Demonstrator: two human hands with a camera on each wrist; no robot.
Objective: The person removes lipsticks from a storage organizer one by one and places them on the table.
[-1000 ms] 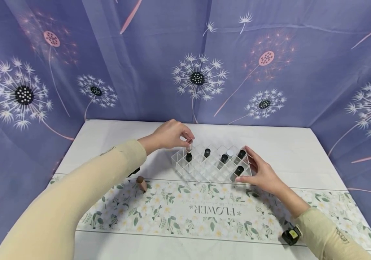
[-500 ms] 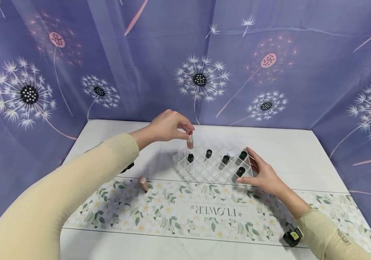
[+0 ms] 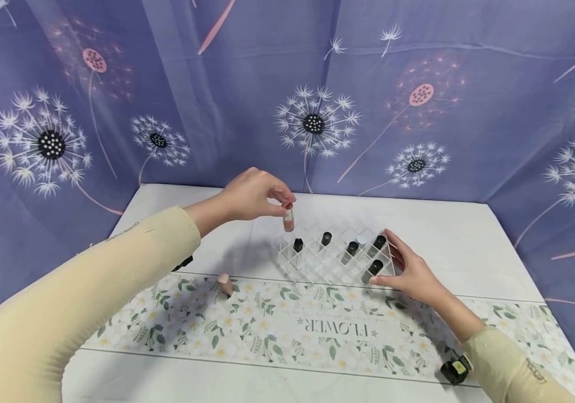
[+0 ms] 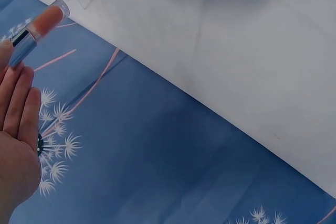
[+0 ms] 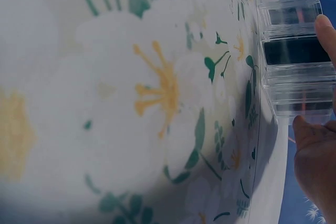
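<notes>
My left hand (image 3: 254,196) pinches the upper end of a small clear tube with pinkish-orange contents (image 4: 48,20), which looks like lip gloss. The tube hangs nearly upright at the back left corner of a clear lipstick organizer (image 3: 312,271) with diamond-shaped compartments. Several black-capped tubes stand in the organizer, among them one (image 3: 326,239) near its middle, along with a pale-capped one (image 3: 361,240). At the organizer's right end my right hand (image 3: 413,274) grips it, thumb at the front corner and fingers at the back.
A pinkish-beige bottle (image 3: 225,284) rests on the flower-printed runner (image 3: 338,330), left of the organizer. The white table (image 3: 433,235) ends at a purple dandelion-print curtain (image 3: 247,112). Black devices are strapped at the wrists, one (image 3: 455,370) under the right.
My left hand has lifted the tube from the organizer's back left corner, then drifted slightly left with it. The right hand keeps its hold on the organizer.
</notes>
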